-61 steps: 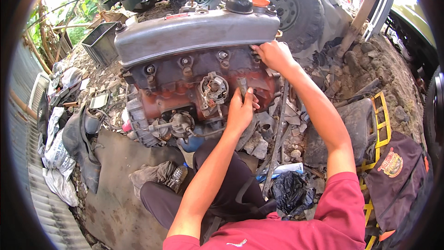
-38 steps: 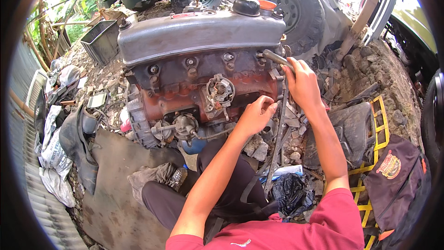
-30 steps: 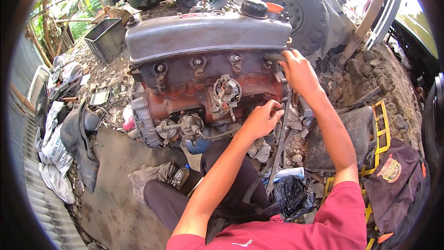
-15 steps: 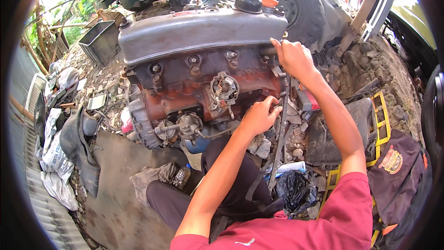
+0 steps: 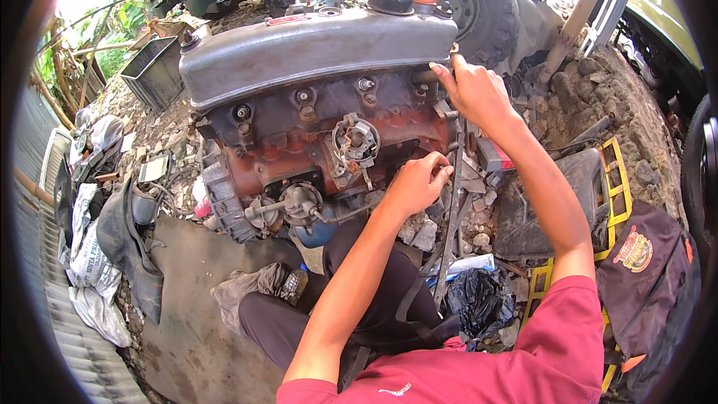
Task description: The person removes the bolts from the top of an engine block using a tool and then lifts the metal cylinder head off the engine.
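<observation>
A dirty engine (image 5: 260,150) with a silver-grey valve cover (image 5: 314,52) and red-brown block stands before me. My right hand (image 5: 479,97) grips a dark cylindrical tool (image 5: 425,76) at the rightmost plug position, just under the cover's end, with the thumb raised. My left hand (image 5: 419,183), fingers loosely bent and holding nothing visible, is beside the lower right of the block, right of a round open-topped component (image 5: 354,142) on its side. A small pump-like part (image 5: 301,206) with a pipe sits lower left.
Vehicle tyres (image 5: 471,19) are behind the engine. A grey crate (image 5: 153,71) lies back left, a worn mat (image 5: 194,307) under me. Rubble (image 5: 482,232), a black plastic bag (image 5: 479,303), a yellow rack (image 5: 617,187) and a dark bag (image 5: 636,277) lie rightward; corrugated metal (image 5: 82,352) is left.
The tool passed from my left hand to my right, which brought it up to the rightmost plug position. My left hand drew down with bent fingers. Recently my right hand rose slightly.
</observation>
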Demonstrator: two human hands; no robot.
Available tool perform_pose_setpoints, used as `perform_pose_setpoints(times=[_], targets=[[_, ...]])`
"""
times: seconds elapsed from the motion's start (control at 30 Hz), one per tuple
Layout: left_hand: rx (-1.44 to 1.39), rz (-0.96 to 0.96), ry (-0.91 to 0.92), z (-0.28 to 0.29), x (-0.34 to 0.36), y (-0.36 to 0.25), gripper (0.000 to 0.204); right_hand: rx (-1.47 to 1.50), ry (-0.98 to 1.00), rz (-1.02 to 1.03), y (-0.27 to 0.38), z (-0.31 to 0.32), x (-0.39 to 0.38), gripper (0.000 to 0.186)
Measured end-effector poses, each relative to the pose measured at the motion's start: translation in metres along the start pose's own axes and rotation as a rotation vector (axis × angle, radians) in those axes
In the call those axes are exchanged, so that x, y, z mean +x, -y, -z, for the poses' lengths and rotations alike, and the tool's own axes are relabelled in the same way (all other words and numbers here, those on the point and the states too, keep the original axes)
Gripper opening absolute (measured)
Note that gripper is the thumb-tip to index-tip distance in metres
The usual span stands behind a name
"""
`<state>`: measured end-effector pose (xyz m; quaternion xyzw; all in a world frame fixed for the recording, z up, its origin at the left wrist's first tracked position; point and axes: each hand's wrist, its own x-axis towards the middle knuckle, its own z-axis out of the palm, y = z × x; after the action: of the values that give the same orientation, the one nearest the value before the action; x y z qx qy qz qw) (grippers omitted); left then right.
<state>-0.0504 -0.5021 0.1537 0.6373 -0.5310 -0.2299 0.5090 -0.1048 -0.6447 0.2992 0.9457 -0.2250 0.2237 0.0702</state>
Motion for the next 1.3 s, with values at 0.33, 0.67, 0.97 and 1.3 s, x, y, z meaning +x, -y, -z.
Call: perform_pose_setpoints(times=[0.33,0.67,0.97,1.3], targets=[[0.012,-0.047,-0.028,-0.001,-0.003,0.006,0.019,0.055,0.090,-0.056,0.000,0.003,0.008,0.038],[-0.030,-0.072,-0.073,0.000,-0.001,0.004,0.021,0.064,0.070,-0.090,0.002,0.012,0.005,0.038],[0.003,-0.056,-0.044,0.001,0.000,0.001,0.021,-0.053,0.051,-0.025,0.007,0.008,0.005,0.042],[-0.007,-0.055,-0.037,0.002,-0.001,0.001,0.020,0.055,-0.051,0.017,-0.010,-0.008,-0.001,0.042]])
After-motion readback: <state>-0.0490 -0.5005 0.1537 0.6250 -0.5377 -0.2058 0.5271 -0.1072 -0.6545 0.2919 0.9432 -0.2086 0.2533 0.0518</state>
